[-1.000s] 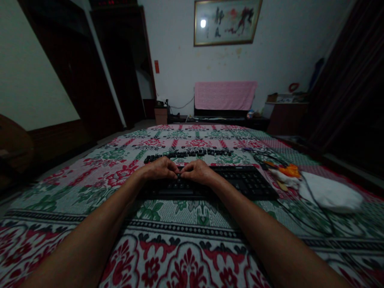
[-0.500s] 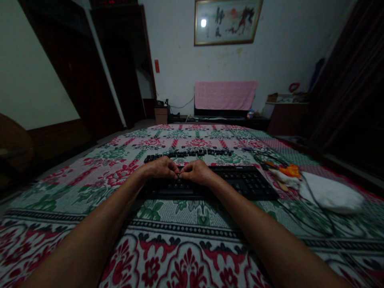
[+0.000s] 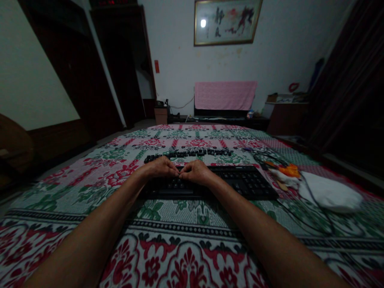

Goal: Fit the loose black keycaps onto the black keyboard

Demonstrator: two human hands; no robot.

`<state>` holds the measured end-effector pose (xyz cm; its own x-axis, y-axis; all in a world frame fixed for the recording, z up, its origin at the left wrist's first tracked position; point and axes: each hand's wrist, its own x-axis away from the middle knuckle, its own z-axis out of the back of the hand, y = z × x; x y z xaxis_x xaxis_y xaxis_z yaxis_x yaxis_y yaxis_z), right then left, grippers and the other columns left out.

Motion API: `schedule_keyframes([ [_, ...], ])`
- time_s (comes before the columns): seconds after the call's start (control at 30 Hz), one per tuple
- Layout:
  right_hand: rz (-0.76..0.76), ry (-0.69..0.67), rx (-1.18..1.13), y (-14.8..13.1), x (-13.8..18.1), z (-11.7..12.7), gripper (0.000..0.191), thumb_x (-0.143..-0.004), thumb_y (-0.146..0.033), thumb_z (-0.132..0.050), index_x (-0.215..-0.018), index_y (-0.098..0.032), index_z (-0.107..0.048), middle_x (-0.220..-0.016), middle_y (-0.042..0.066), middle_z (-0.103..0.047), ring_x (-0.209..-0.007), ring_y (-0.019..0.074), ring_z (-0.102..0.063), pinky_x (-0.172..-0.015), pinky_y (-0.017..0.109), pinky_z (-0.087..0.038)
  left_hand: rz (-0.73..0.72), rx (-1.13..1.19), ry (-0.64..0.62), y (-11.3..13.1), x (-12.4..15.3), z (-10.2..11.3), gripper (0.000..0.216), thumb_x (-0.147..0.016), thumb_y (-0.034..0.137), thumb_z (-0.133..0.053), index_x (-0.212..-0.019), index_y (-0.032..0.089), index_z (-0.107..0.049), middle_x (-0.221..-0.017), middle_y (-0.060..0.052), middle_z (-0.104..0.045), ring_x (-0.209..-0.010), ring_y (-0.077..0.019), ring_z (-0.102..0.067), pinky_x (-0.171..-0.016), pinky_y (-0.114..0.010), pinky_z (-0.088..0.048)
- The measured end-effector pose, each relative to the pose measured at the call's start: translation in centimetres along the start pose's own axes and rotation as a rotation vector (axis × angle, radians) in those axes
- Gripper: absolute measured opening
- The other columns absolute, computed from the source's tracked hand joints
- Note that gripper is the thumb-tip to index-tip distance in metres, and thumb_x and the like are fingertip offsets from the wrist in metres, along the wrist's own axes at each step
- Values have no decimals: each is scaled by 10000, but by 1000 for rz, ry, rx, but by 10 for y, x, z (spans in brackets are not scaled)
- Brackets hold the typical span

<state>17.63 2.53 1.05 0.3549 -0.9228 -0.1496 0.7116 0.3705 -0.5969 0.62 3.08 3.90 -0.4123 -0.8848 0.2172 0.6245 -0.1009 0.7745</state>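
A black computer keyboard (image 3: 249, 185) lies flat in front of me. Both of my hands are over its left half. Thumb and fingers of my left hand (image 3: 162, 167) are pinched together just above the keys. My right hand (image 3: 196, 173) is closed in a similar pinch, its fingertips almost meeting the left ones. Whatever lies between the fingertips is too small and dark to make out. Just beyond the keyboard runs an uneven row of loose black keycaps (image 3: 207, 152), partly hidden at the left by my left hand.
A flower-patterned cloth (image 3: 189, 220) covers the surface under the keyboard. To the right lie a white bag (image 3: 331, 194), an orange item (image 3: 289, 171) and black cables (image 3: 319, 216). Against the far wall, a pink cloth (image 3: 225, 96) hangs over a dark flat object.
My left hand's fingertips have shifted very slightly over the keys. The right hand, keyboard and keycap row look the same.
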Motion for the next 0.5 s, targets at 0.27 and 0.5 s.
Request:
schedule_keyframes([
  [0.27, -16, 43, 51, -5, 2, -1, 165, -641, -326, -610, -675, -198, -709, -634, -13, -663, -616, 111, -564, -542, 186, -361, 0, -61, 70, -3, -7, -5, 173, -523, 269, -598, -608, 132, -660, -453, 42, -519, -449, -64, -394, -438, -186, -293],
  [0.5, 68, 159, 54, -2, 3, -2, 228, -740, -290, -496, -697, -185, -693, -671, -1, -662, -645, 114, -567, -576, 198, -358, -29, 57, 128, -10, -4, 0, 223, -544, 307, -617, -678, 135, -668, -492, 34, -548, -464, -69, -427, -454, -188, -318],
])
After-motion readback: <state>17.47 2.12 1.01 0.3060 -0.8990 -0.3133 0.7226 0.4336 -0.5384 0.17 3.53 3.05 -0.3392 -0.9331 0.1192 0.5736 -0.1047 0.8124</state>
